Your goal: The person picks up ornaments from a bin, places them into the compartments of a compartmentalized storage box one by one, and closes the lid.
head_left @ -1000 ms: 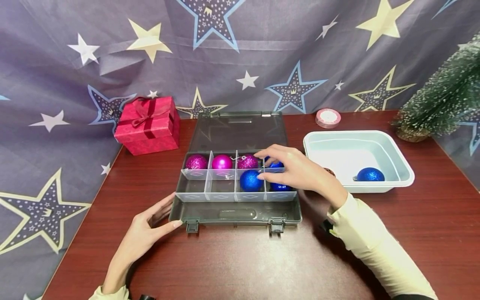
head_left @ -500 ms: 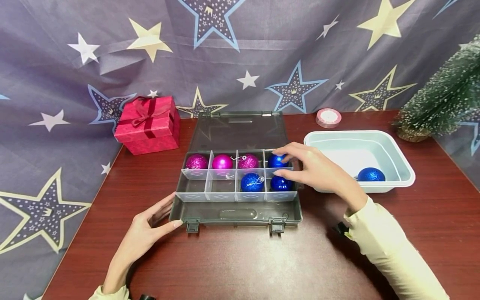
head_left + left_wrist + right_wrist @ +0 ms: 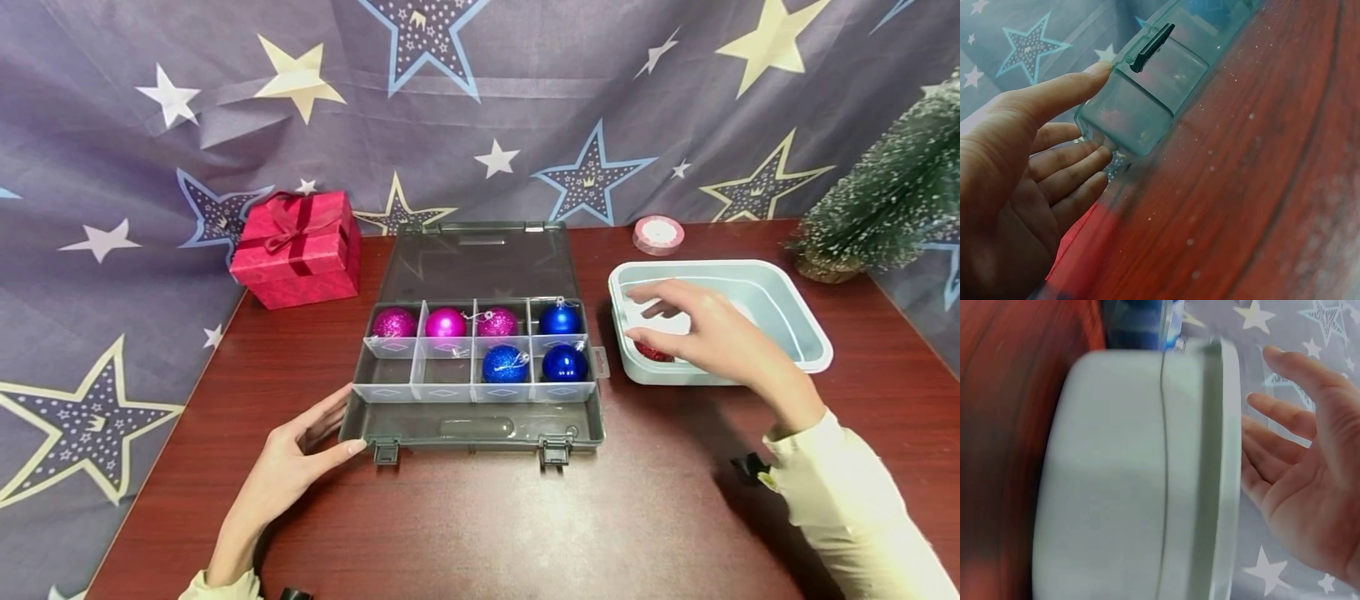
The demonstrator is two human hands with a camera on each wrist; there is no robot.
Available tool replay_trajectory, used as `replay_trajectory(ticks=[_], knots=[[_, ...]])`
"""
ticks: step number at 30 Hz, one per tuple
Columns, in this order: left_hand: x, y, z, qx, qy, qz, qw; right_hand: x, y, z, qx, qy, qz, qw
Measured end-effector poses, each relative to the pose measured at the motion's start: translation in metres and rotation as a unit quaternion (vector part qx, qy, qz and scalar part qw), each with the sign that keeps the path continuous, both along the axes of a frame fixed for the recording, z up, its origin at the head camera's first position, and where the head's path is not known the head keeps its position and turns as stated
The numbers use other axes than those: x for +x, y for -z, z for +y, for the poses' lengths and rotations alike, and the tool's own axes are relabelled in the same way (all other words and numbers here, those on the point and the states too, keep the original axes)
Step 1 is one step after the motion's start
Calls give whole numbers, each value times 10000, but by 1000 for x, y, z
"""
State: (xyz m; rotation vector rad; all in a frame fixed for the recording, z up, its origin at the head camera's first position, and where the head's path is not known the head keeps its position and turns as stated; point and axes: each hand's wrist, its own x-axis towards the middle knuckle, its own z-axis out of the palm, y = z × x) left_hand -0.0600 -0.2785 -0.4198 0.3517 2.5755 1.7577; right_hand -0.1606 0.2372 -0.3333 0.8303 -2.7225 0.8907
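My left hand (image 3: pixel 288 462) rests at the near left corner of a grey see-through divided box (image 3: pixel 472 427), thumb on its front edge. In the left wrist view the fingers lie fairly straight along its side. Three magenta Christmas balls (image 3: pixel 446 323) sit in the back row. A matte blue ball (image 3: pixel 560 318) fills the back right compartment. In front are a glittery blue ball (image 3: pixel 505 364) and a shiny blue ball (image 3: pixel 565 364). Above the left part of a pale plastic basin (image 3: pixel 813 354), my right hand (image 3: pixel 712 329) hangs with fingers spread, holding nothing. A red ball (image 3: pixel 651 352) shows below its thumb.
The box's lid (image 3: pixel 480 262) lies back behind it. A red gift box (image 3: pixel 296 250) stands at the back left, a ribbon roll (image 3: pixel 658 236) at the back. A small frosted tree (image 3: pixel 885 183) is at the right, before a starry cloth (image 3: pixel 495 100).
My right hand has moved right, from the blue balls in the box to over the basin. It covers the blue ball seen there before. The left hand has stayed put.
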Motion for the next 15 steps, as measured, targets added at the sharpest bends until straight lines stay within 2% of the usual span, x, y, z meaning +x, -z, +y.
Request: replay_trajectory(ticks=[3, 8, 15], knots=[[0, 0, 0, 4, -2, 9, 10000, 2, 2, 13, 129, 160, -70, 9998], [0, 0, -1, -7, -17, 8, 10000, 1, 8, 31, 223, 62, -112, 9997], [0, 0, -1, -27, -31, 15, 10000, -4, 14, 42, 389, 84, -495, 9980]])
